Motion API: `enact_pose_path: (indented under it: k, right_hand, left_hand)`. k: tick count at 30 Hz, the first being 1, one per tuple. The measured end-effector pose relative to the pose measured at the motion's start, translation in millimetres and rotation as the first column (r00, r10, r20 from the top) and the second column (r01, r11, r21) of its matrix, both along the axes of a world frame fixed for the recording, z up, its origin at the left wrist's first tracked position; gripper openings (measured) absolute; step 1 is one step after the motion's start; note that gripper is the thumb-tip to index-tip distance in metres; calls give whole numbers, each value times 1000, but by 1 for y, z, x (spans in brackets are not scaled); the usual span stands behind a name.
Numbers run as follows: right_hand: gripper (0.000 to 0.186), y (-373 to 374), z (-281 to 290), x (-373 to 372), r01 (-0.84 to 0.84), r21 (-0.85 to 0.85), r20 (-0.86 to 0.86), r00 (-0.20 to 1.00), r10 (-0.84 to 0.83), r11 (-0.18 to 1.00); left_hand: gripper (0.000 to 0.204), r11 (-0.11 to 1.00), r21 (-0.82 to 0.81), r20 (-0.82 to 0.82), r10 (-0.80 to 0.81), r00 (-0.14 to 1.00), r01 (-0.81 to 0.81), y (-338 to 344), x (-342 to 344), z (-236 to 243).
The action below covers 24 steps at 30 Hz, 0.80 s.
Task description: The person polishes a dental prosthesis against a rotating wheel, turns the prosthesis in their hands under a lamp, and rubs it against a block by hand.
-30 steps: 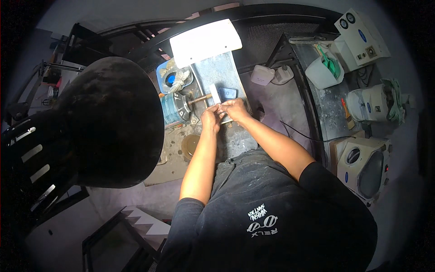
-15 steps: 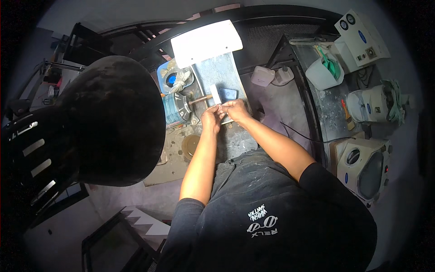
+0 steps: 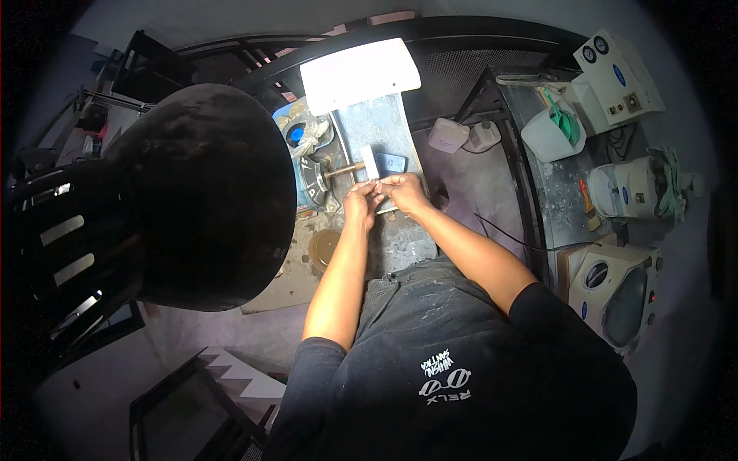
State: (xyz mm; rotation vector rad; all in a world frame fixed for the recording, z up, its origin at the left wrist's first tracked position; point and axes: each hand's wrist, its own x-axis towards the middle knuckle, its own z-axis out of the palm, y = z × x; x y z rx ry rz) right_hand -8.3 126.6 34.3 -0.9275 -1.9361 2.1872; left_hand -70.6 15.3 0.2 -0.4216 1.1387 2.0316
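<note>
My left hand [image 3: 360, 203] and my right hand [image 3: 405, 192] meet at the near edge of a white wheel [image 3: 370, 162]. The fingers of both are pinched together around something small that I cannot make out, held at or just beside the wheel's edge. The wheel sits on the end of a brownish spindle [image 3: 344, 170], which comes out of a motor housing [image 3: 311, 183] on the left. Just right of the wheel, a small blue box [image 3: 393, 163] lies in a pale, dusty tray [image 3: 373, 123].
A bright white hood panel [image 3: 361, 77] spans the tray's far end. Close on the left looms a large black lamp shade [image 3: 207, 200]. A blue tub [image 3: 323, 137] stands behind the motor. On the right bench are a white bucket [image 3: 550, 138], a brush [image 3: 590, 207] and a cream machine [image 3: 615, 292].
The whole view has shifted slightly, with the bench a little further right and lower. Both hands keep their pinch by the wheel's near edge.
</note>
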Motion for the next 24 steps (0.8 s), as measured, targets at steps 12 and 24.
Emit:
enact_pose_path:
  k: [12,24]
  right_hand:
    - [10,1,6,-13,-9,-35,126,992,14,999]
    - [11,3,10,-5,38,-220,86,996,-19,975]
  left_hand:
    - [10,1000,-7,112,17,994,-16,1,-8,-13]
    - [3,1000,-17,-17,-10,1000,10,0,-5,3]
